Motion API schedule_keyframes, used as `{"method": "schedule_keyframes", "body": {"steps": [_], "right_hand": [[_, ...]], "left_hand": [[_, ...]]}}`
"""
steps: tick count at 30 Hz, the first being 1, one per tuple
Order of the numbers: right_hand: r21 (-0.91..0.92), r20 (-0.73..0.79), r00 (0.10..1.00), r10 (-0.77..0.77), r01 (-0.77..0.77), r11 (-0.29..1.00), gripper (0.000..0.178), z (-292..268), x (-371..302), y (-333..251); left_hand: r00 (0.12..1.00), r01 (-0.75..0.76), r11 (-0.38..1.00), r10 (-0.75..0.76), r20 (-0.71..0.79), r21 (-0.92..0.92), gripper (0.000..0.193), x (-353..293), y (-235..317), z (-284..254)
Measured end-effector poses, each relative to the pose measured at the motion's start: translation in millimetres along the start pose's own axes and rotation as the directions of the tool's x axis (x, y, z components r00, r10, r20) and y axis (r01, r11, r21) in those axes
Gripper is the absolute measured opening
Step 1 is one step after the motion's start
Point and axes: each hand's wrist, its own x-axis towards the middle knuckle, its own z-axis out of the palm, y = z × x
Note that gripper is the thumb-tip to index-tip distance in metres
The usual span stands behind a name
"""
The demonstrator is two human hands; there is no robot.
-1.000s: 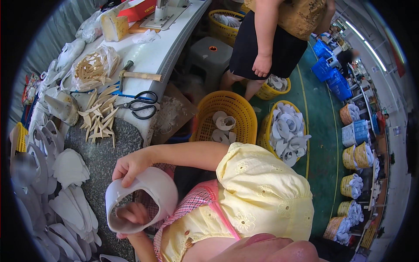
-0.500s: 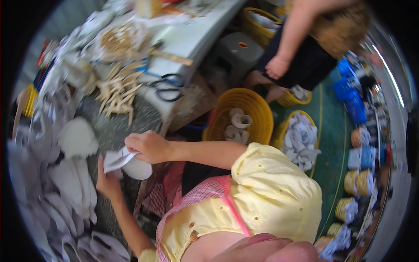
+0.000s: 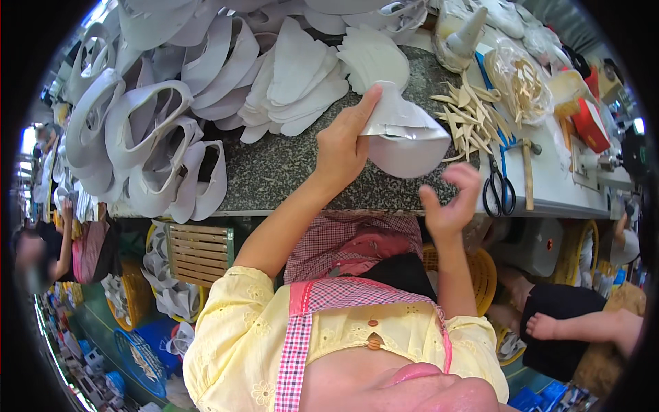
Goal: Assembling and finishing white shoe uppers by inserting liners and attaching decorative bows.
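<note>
My left hand (image 3: 343, 144) grips the narrow end of a white shoe upper (image 3: 408, 154), thumb and fingers closed on its edge. The piece is held over the speckled stone worktop (image 3: 288, 168), its wide rounded end toward me and a creased fold across its middle. To the right of it, my right hand (image 3: 453, 200) is raised with fingers apart and slightly curled, touching nothing. Beyond the upper lie a fanned stack of white rounded pieces (image 3: 377, 58) and a pile of longer white sole-shaped pieces (image 3: 298, 79).
White shoe uppers (image 3: 147, 120) crowd the left of the table. On the right lie pale strips (image 3: 470, 117), black scissors (image 3: 499, 189), a hammer (image 3: 528, 172) and a plastic bag (image 3: 518, 82). A yellow basket (image 3: 482, 275) stands below. Another person's arm (image 3: 583, 325) is at right.
The view has swung round so the worktop lies straight ahead. My right hand has let go of the upper and moved off to its right; my left hand still holds it.
</note>
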Motion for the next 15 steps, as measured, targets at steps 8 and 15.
{"method": "schedule_keyframes", "body": {"steps": [8, 15], "right_hand": [[0.84, 0.484, 0.656, 0.579, -0.533, -0.098, 0.024, 55.9, 29.0, -21.4], [0.777, 0.548, 0.719, 0.427, -0.626, 0.058, 0.027, 66.2, 46.7, -15.4]], "left_hand": [[0.96, 0.132, 0.988, -0.147, 0.237, 0.077, 0.067, -27.9, 10.1, -11.0], [0.983, -0.156, 0.962, 0.173, -0.056, 0.225, 0.052, 3.9, 19.1, -43.6]]}}
